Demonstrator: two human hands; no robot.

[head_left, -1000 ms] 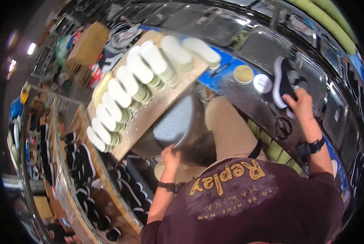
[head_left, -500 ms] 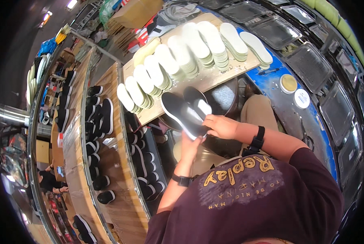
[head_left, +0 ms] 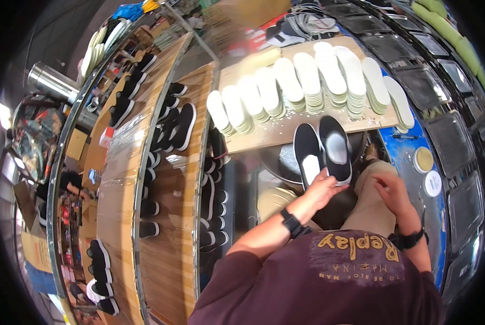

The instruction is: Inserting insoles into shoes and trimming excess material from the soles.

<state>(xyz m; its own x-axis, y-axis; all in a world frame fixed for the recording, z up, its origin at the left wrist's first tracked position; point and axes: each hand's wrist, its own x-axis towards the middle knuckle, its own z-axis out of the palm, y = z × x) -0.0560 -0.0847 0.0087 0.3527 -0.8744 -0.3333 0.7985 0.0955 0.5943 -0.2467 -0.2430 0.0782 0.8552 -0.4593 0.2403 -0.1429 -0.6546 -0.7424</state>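
My left hand (head_left: 321,192) is closed on the heel ends of two black slip-on shoes held side by side. White shows inside the opening of the left slip-on shoe (head_left: 306,138), and a pale inner sole shows in the right slip-on shoe (head_left: 331,125). Both have white sole edges and point away from me. Apart from the shoes, my right hand (head_left: 392,192) hovers over my right thigh with its fingers loosely spread and nothing in them. Beyond the shoes, several stacks of white insoles (head_left: 290,81) stand in a row on a wooden board (head_left: 269,135).
Left of me a wooden shelf rack (head_left: 172,238) holds several black shoes (head_left: 185,127). On the right, a blue bench (head_left: 398,142) carries a pen and two round lids (head_left: 423,160). Dark trays (head_left: 451,141) lie beyond it. Another person's arm (head_left: 77,189) shows far left.
My right hand has let go of the shoes and moved right. My left hand still holds them, now turned with toes pointing away. The whole view has swung left.
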